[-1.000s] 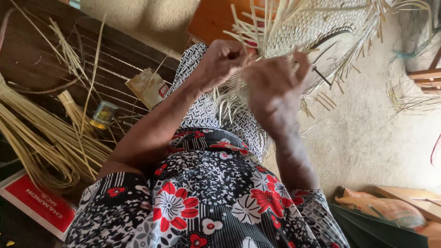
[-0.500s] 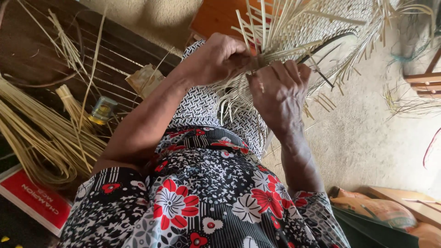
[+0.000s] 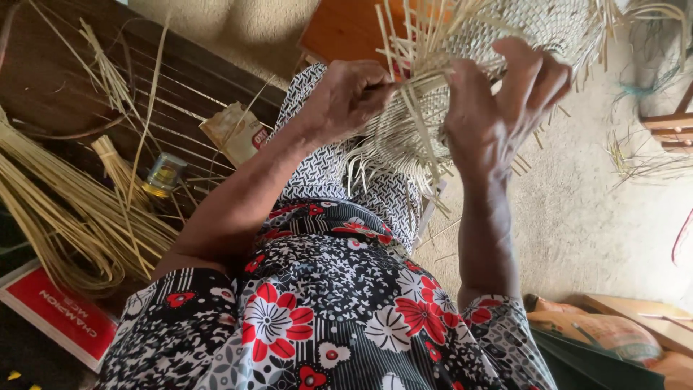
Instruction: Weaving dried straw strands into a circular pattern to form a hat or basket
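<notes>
Pale straw-coloured woven basket [image 3: 462, 94], half finished, sits raised above the person's lap in the upper middle of the view, its tight plaited wall bristling with loose flat strips that stick out in every direction. Left hand [image 3: 346, 97] is pinched closed on one strip at the basket's edge, while the right hand [image 3: 498, 108] wraps around the basket's side, fingers spread. The basket's top runs off the frame, and its far side is hidden.
</notes>
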